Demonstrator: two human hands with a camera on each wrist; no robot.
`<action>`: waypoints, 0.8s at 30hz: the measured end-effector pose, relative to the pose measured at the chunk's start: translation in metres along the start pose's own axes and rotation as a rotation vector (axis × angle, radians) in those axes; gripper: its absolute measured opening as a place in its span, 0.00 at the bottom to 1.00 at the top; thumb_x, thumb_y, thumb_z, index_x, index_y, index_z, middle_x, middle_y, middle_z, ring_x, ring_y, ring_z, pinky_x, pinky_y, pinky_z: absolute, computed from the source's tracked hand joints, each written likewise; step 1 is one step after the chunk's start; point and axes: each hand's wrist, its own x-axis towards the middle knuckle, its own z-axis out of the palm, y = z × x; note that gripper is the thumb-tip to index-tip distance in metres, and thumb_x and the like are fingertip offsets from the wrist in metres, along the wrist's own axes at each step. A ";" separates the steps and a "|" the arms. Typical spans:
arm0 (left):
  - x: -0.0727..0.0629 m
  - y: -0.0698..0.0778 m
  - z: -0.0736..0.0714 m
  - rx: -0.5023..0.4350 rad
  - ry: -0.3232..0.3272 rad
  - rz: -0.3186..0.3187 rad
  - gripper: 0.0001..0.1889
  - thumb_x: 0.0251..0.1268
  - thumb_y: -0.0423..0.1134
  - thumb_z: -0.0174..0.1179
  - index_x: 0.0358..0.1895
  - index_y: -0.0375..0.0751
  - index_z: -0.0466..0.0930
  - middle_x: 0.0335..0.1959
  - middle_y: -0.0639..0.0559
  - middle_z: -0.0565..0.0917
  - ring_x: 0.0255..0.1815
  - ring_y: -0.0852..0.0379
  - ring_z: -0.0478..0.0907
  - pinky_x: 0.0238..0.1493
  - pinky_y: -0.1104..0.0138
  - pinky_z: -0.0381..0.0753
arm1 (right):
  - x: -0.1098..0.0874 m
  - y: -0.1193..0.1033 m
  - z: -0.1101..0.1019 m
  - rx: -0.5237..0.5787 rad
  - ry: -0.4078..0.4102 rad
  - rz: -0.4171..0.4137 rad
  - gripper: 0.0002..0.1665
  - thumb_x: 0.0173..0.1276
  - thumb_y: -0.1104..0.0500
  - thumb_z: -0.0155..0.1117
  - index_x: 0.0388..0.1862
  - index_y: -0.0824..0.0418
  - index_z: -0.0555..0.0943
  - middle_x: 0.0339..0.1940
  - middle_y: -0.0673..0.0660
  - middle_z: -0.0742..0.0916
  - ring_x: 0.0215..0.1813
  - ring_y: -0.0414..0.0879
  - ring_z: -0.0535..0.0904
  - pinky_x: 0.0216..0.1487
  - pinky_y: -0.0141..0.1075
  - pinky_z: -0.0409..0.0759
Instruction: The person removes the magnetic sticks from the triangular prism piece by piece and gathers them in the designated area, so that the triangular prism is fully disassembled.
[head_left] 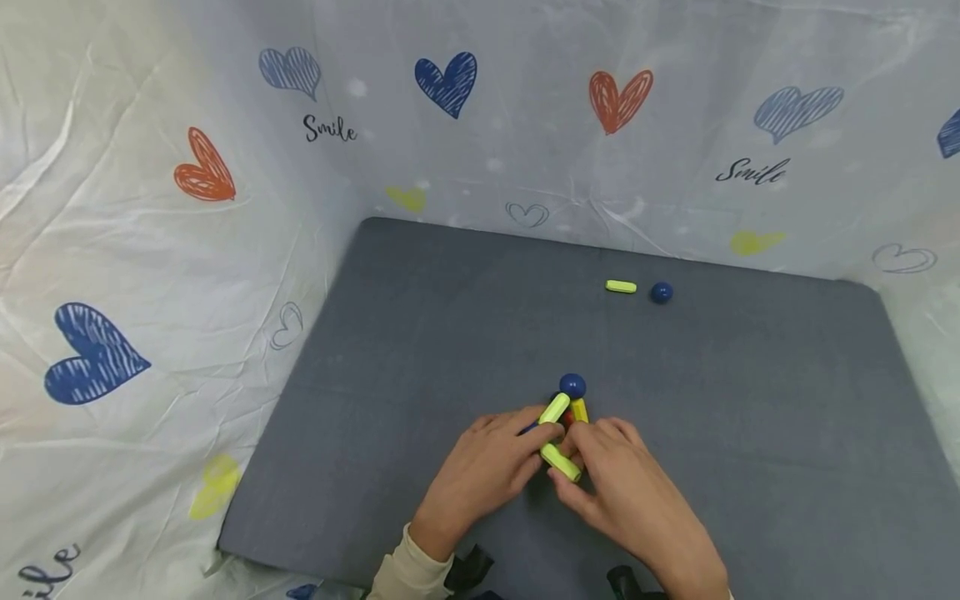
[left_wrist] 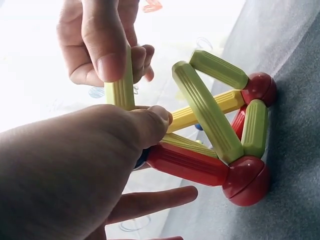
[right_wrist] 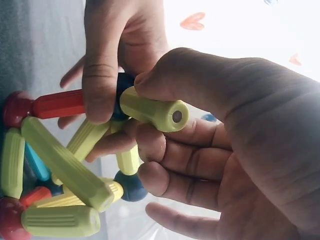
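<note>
A structure of magnetic rods and balls stands on the table, with red balls [left_wrist: 246, 181] at its foot and red, yellow and yellow-green rods between. My left hand [head_left: 483, 467] grips its upper part, thumb and fingers around a dark blue ball [left_wrist: 142, 159] and the end of a red rod [left_wrist: 187, 165]. My right hand [head_left: 626, 487] pinches a yellow-green rod [right_wrist: 150, 110] between thumb and fingers. One end of this rod meets the dark blue ball; its free end shows a metal dot. Another yellow-green rod [left_wrist: 207, 110] slants up from a red ball.
Farther back on the grey table [head_left: 420, 317] lie a loose yellow-green rod [head_left: 621, 287] and a dark blue ball [head_left: 662, 292]. A white cloth [head_left: 525, 125] printed with hearts hangs behind the table and along its left side.
</note>
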 end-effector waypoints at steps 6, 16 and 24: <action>-0.002 -0.005 -0.002 0.042 0.032 0.005 0.15 0.80 0.52 0.62 0.64 0.64 0.80 0.68 0.58 0.80 0.58 0.60 0.84 0.57 0.57 0.83 | -0.004 -0.004 -0.009 0.102 -0.052 -0.025 0.17 0.64 0.54 0.81 0.41 0.43 0.78 0.34 0.31 0.77 0.40 0.29 0.73 0.56 0.42 0.78; -0.004 -0.009 -0.009 0.003 -0.023 -0.034 0.16 0.80 0.51 0.62 0.66 0.65 0.80 0.69 0.58 0.79 0.63 0.59 0.82 0.60 0.56 0.81 | 0.016 0.047 -0.036 0.019 0.131 -0.003 0.17 0.68 0.60 0.79 0.52 0.54 0.83 0.44 0.45 0.85 0.44 0.40 0.79 0.44 0.44 0.82; -0.007 -0.010 -0.011 -0.014 -0.018 -0.034 0.14 0.81 0.50 0.62 0.64 0.64 0.81 0.68 0.58 0.79 0.61 0.59 0.82 0.59 0.56 0.82 | 0.050 0.114 -0.028 -0.045 0.139 0.173 0.15 0.75 0.63 0.71 0.58 0.64 0.84 0.47 0.61 0.87 0.47 0.58 0.81 0.42 0.54 0.79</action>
